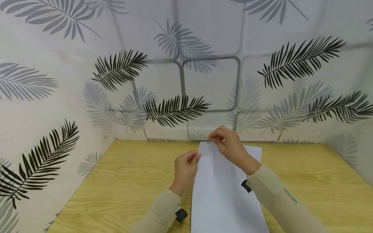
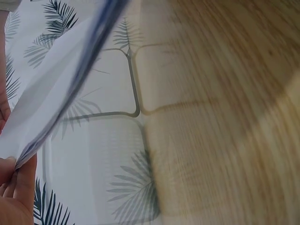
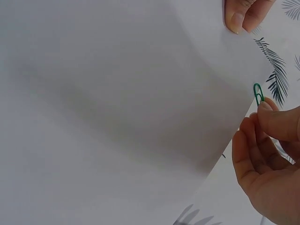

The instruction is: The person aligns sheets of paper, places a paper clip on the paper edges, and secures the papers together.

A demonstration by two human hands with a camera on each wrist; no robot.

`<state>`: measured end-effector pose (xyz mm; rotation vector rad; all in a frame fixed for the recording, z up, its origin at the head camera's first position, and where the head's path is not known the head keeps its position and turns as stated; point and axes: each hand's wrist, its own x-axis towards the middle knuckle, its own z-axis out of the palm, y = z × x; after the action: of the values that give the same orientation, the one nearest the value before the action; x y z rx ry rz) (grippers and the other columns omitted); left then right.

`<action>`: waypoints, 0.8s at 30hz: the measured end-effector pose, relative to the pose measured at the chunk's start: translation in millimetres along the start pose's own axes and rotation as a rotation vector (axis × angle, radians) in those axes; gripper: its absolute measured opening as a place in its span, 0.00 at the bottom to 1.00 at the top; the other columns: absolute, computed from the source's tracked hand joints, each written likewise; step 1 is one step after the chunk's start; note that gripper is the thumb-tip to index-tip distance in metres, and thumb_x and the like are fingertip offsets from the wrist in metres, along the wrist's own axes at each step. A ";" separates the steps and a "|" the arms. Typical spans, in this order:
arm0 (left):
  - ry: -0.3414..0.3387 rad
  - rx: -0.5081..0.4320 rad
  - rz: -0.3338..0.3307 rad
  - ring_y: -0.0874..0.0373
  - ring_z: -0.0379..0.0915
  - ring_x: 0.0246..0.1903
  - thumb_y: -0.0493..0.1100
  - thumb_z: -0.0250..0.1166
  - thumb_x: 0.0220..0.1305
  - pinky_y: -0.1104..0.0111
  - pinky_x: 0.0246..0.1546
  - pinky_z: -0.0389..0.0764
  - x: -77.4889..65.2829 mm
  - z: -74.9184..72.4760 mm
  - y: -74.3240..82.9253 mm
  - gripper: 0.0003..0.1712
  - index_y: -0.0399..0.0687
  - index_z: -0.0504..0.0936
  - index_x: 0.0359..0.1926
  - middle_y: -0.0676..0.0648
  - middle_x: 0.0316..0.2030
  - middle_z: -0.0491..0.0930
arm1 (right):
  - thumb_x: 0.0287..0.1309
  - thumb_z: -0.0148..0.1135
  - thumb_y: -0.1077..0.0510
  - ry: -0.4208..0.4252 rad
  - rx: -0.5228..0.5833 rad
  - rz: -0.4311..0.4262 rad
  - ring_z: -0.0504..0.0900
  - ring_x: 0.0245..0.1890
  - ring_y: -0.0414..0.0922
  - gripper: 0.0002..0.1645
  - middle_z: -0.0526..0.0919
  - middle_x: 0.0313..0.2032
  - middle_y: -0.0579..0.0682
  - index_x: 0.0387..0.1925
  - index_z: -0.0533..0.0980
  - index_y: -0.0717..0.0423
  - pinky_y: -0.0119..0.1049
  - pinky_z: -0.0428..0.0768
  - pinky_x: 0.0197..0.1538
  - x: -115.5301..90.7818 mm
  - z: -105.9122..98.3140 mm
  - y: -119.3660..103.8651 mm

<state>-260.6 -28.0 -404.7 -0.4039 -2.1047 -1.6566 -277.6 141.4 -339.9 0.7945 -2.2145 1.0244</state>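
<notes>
White paper sheets [image 1: 224,194] stand raised over the table, and their layered edge [image 2: 70,93] shows in the left wrist view. My left hand [image 1: 185,170] pinches the sheets at the left edge, near the far left corner, thumb in front. A green paper clip [image 3: 258,93] is pinched between thumb and finger of my right hand [image 3: 272,154]. The clip's looped end lies right at the sheets' far edge, overlapping it in the right wrist view. In the head view my right hand [image 1: 230,145] covers part of that far edge.
Beneath the sheets is a wood-grain table [image 1: 131,181]. Behind it and at the sides rises a pale covering [image 1: 209,81] with leaf prints. A black strap piece [image 1: 181,215] sits at the left sleeve, another strap piece [image 1: 246,186] at the right.
</notes>
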 end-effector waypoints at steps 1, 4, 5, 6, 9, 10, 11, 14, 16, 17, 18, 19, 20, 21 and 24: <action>0.001 0.009 0.005 0.60 0.76 0.23 0.29 0.66 0.59 0.77 0.24 0.74 -0.3 0.0 0.8 0.03 0.31 0.86 0.33 0.39 0.28 0.85 | 0.52 0.65 0.75 0.002 -0.001 -0.001 0.80 0.30 0.46 0.08 0.80 0.30 0.52 0.31 0.81 0.62 0.37 0.80 0.35 0.0 0.0 0.0; 0.002 0.024 0.002 0.63 0.74 0.23 0.30 0.66 0.59 0.76 0.24 0.74 -0.6 0.2 1.9 0.03 0.32 0.86 0.33 0.40 0.28 0.85 | 0.52 0.65 0.76 0.007 -0.004 -0.001 0.80 0.29 0.46 0.08 0.81 0.30 0.52 0.31 0.81 0.62 0.37 0.80 0.34 0.1 -0.3 0.1; 0.002 0.027 0.002 0.63 0.73 0.22 0.30 0.66 0.59 0.76 0.24 0.74 -0.7 0.1 2.3 0.03 0.32 0.86 0.33 0.40 0.28 0.85 | 0.52 0.65 0.76 0.007 -0.005 0.000 0.80 0.29 0.46 0.08 0.81 0.30 0.52 0.31 0.81 0.63 0.36 0.80 0.34 0.1 -0.4 0.3; 0.001 0.028 -0.004 0.64 0.73 0.22 0.30 0.66 0.59 0.76 0.24 0.74 -0.9 0.2 2.5 0.04 0.32 0.86 0.33 0.41 0.28 0.85 | 0.52 0.65 0.76 0.006 -0.005 0.000 0.80 0.29 0.46 0.08 0.81 0.30 0.52 0.31 0.81 0.63 0.36 0.80 0.34 0.2 -0.3 0.6; 0.002 0.036 -0.008 0.65 0.71 0.21 0.30 0.66 0.59 0.76 0.24 0.73 -1.6 0.3 3.2 0.04 0.32 0.86 0.34 0.41 0.27 0.85 | 0.52 0.65 0.75 0.001 -0.010 0.007 0.79 0.29 0.45 0.07 0.81 0.30 0.52 0.31 0.81 0.63 0.36 0.79 0.34 0.1 -0.4 0.8; 0.003 0.039 -0.007 0.66 0.71 0.21 0.30 0.66 0.59 0.76 0.23 0.73 -1.8 0.4 3.3 0.04 0.32 0.86 0.34 0.41 0.27 0.85 | 0.52 0.65 0.75 -0.002 -0.013 0.011 0.79 0.29 0.46 0.08 0.81 0.30 0.52 0.31 0.81 0.63 0.36 0.79 0.34 0.0 -0.5 0.7; 0.005 0.042 -0.004 0.66 0.70 0.21 0.30 0.66 0.59 0.77 0.23 0.72 -2.2 0.5 3.2 0.04 0.32 0.86 0.34 0.41 0.27 0.85 | 0.52 0.65 0.75 -0.006 -0.015 0.017 0.79 0.29 0.46 0.08 0.81 0.30 0.52 0.31 0.81 0.63 0.36 0.79 0.34 -0.2 -0.5 0.5; 0.015 0.052 0.014 0.67 0.70 0.21 0.29 0.66 0.59 0.77 0.22 0.72 -3.4 0.7 2.3 0.04 0.32 0.86 0.34 0.41 0.27 0.85 | 0.53 0.65 0.74 -0.018 -0.024 0.039 0.79 0.30 0.46 0.07 0.81 0.30 0.51 0.31 0.81 0.62 0.38 0.80 0.35 -1.1 -1.0 -0.7; 0.021 0.058 0.028 0.67 0.69 0.20 0.29 0.66 0.59 0.76 0.22 0.72 -4.2 0.6 1.8 0.04 0.32 0.86 0.34 0.41 0.27 0.85 | 0.53 0.65 0.74 -0.023 -0.021 0.052 0.80 0.31 0.47 0.07 0.81 0.30 0.52 0.31 0.81 0.62 0.40 0.80 0.36 -1.4 -1.2 -1.4; 0.022 0.059 0.036 0.67 0.69 0.20 0.29 0.66 0.59 0.76 0.22 0.72 -4.5 0.6 2.0 0.04 0.32 0.86 0.34 0.41 0.27 0.85 | 0.53 0.65 0.74 -0.024 -0.020 0.057 0.80 0.31 0.47 0.07 0.81 0.30 0.52 0.32 0.80 0.62 0.40 0.81 0.37 -1.5 -1.3 -1.6; 0.025 0.062 0.045 0.67 0.69 0.20 0.29 0.66 0.59 0.76 0.22 0.72 -4.7 0.5 2.3 0.04 0.32 0.86 0.34 0.41 0.26 0.85 | 0.53 0.65 0.74 -0.024 -0.019 0.059 0.80 0.31 0.48 0.07 0.80 0.30 0.52 0.32 0.80 0.62 0.41 0.81 0.37 -1.5 -1.5 -1.9; 0.027 0.064 0.052 0.67 0.68 0.20 0.29 0.66 0.59 0.76 0.21 0.72 -4.8 0.5 2.6 0.04 0.32 0.86 0.34 0.41 0.26 0.85 | 0.53 0.65 0.74 -0.025 -0.017 0.061 0.81 0.31 0.48 0.07 0.80 0.30 0.52 0.32 0.80 0.62 0.41 0.81 0.37 -1.5 -1.5 -2.1; 0.028 0.065 0.059 0.67 0.68 0.20 0.29 0.66 0.59 0.76 0.21 0.72 -4.8 0.5 2.9 0.04 0.32 0.86 0.34 0.41 0.26 0.84 | 0.53 0.64 0.74 -0.024 -0.015 0.060 0.81 0.31 0.48 0.07 0.80 0.30 0.52 0.31 0.80 0.62 0.41 0.81 0.37 -1.3 -1.7 -2.2; 0.029 0.067 0.064 0.67 0.68 0.20 0.29 0.66 0.59 0.76 0.22 0.71 -4.6 0.6 2.8 0.04 0.32 0.86 0.34 0.41 0.26 0.84 | 0.53 0.64 0.74 -0.023 -0.015 0.058 0.81 0.31 0.48 0.07 0.80 0.30 0.53 0.31 0.80 0.62 0.41 0.81 0.36 -1.2 -1.8 -2.2; 0.031 0.067 0.067 0.66 0.69 0.20 0.29 0.66 0.59 0.77 0.22 0.72 -4.3 1.0 3.0 0.04 0.32 0.86 0.34 0.41 0.27 0.85 | 0.53 0.65 0.74 -0.028 -0.025 0.052 0.80 0.30 0.48 0.07 0.80 0.30 0.52 0.31 0.80 0.62 0.40 0.80 0.35 -0.5 -2.5 -2.4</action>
<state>-255.6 -26.1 -404.5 -0.4202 -2.0943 -1.5402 -275.0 142.3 -337.8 0.7483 -2.2776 1.0143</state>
